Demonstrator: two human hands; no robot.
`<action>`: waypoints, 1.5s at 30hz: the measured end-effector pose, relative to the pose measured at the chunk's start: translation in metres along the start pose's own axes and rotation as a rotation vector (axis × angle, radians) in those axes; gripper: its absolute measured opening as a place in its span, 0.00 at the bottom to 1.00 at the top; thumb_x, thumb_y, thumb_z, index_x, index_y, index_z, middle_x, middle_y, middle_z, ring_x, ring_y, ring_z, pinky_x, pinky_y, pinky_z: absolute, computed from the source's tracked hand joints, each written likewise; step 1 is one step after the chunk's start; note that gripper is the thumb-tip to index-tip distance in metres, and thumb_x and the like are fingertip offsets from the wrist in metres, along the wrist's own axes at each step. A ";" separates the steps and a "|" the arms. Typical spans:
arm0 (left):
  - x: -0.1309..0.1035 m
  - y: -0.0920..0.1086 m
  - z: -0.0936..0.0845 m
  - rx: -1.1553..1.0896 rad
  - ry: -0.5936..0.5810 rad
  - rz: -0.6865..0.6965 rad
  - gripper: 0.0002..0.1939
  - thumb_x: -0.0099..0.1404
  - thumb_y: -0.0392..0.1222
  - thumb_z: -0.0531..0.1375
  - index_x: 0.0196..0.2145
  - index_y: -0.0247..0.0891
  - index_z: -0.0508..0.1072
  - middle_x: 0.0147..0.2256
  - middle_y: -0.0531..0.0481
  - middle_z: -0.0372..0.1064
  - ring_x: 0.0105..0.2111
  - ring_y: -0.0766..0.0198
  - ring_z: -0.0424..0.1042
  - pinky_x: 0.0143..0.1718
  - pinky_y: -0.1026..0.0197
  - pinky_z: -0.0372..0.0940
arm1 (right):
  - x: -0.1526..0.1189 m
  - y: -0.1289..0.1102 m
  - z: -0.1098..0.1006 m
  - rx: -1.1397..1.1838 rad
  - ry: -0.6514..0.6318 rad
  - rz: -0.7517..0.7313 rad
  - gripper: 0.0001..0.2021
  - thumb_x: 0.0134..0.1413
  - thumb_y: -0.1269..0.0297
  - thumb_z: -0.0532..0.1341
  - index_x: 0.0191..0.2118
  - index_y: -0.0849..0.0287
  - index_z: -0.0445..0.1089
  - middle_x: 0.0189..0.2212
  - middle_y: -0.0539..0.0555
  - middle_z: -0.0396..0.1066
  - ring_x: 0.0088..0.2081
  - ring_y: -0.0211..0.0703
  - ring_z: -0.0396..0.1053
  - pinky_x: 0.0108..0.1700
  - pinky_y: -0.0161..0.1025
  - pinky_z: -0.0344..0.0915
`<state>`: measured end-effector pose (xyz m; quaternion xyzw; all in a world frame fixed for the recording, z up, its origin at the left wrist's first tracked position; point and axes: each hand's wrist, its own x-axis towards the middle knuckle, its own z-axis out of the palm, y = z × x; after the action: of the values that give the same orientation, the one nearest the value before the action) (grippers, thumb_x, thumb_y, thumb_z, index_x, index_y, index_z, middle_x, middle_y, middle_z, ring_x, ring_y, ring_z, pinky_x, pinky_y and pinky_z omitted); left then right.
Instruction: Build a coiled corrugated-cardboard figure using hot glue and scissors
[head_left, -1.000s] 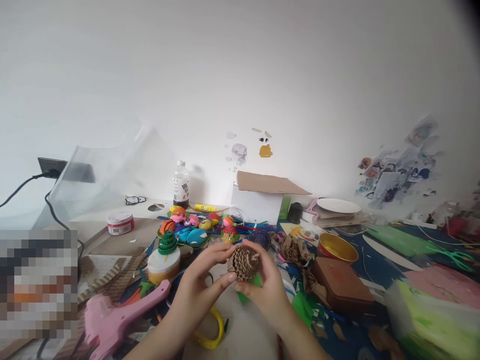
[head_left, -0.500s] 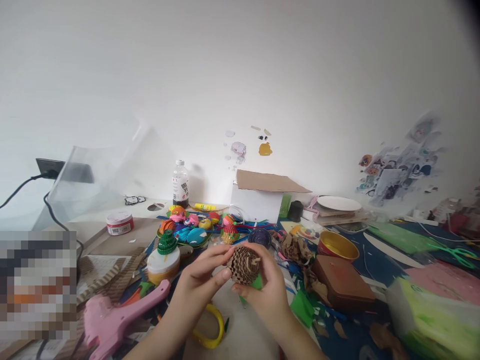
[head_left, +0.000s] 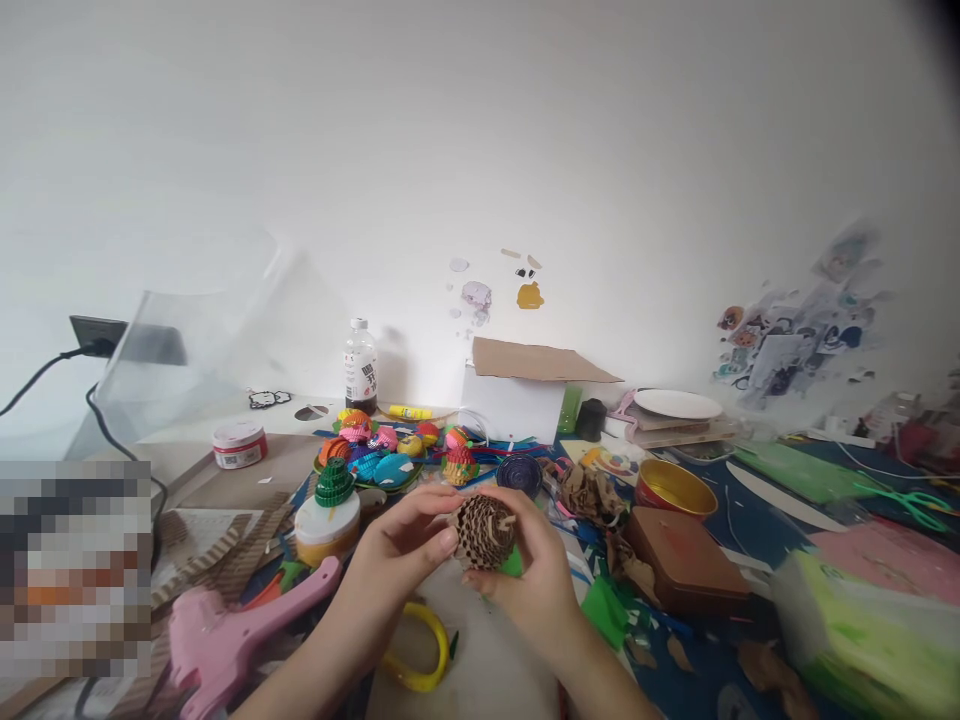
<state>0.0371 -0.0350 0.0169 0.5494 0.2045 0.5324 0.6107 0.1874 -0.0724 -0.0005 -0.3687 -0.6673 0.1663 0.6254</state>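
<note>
Between my two hands is a brown cone of coiled corrugated cardboard [head_left: 486,535], its ridged rings facing up and a small stub at its tip. My left hand [head_left: 409,545] grips its left side with thumb and fingers. My right hand [head_left: 534,560] wraps round the right side, the thumb underneath. Below the hands, a yellow ring [head_left: 442,650], perhaps a scissors handle or tape roll, lies partly behind my left forearm. A green piece [head_left: 512,563] shows just under the cone.
At left are a pink glue gun [head_left: 232,625] and a white-lidded jar [head_left: 326,530] topped by a green coil [head_left: 334,484]. Colourful paper coils [head_left: 375,450], a bottle [head_left: 361,370] and a white box [head_left: 510,405] stand behind. A brown case [head_left: 682,560] and gold tin [head_left: 679,488] lie right.
Both hands and the cardboard cone have shifted very slightly left and down. The cone is turned a little; the grip looks the same.
</note>
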 end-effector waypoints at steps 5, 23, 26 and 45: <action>-0.001 0.002 0.001 0.022 0.067 0.005 0.08 0.46 0.42 0.69 0.26 0.40 0.78 0.37 0.47 0.70 0.42 0.55 0.69 0.43 0.56 0.65 | -0.001 -0.001 0.000 -0.001 0.012 -0.013 0.25 0.41 0.55 0.69 0.48 0.49 0.66 0.43 0.54 0.69 0.45 0.49 0.68 0.47 0.42 0.65; -0.004 0.000 -0.002 0.392 0.054 0.198 0.11 0.51 0.40 0.66 0.35 0.43 0.79 0.43 0.45 0.72 0.46 0.52 0.67 0.49 0.54 0.62 | -0.002 0.005 0.000 0.058 0.032 0.128 0.27 0.41 0.59 0.69 0.50 0.51 0.66 0.49 0.56 0.67 0.50 0.53 0.66 0.51 0.46 0.63; -0.002 -0.004 -0.001 0.336 0.093 0.117 0.11 0.52 0.43 0.65 0.35 0.41 0.78 0.44 0.44 0.71 0.46 0.52 0.68 0.45 0.56 0.65 | -0.002 0.006 0.001 0.119 0.042 0.231 0.31 0.40 0.58 0.69 0.53 0.52 0.63 0.53 0.57 0.65 0.53 0.53 0.63 0.54 0.47 0.61; -0.004 -0.007 0.016 -0.309 -0.019 -0.404 0.18 0.55 0.47 0.64 0.41 0.34 0.74 0.41 0.41 0.74 0.38 0.59 0.74 0.44 0.58 0.67 | 0.005 0.009 -0.001 0.289 0.063 0.302 0.29 0.38 0.53 0.69 0.49 0.56 0.66 0.48 0.58 0.69 0.50 0.52 0.67 0.50 0.45 0.65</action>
<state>0.0524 -0.0445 0.0149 0.4024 0.2205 0.4194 0.7833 0.1910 -0.0636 -0.0031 -0.3759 -0.5536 0.3405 0.6605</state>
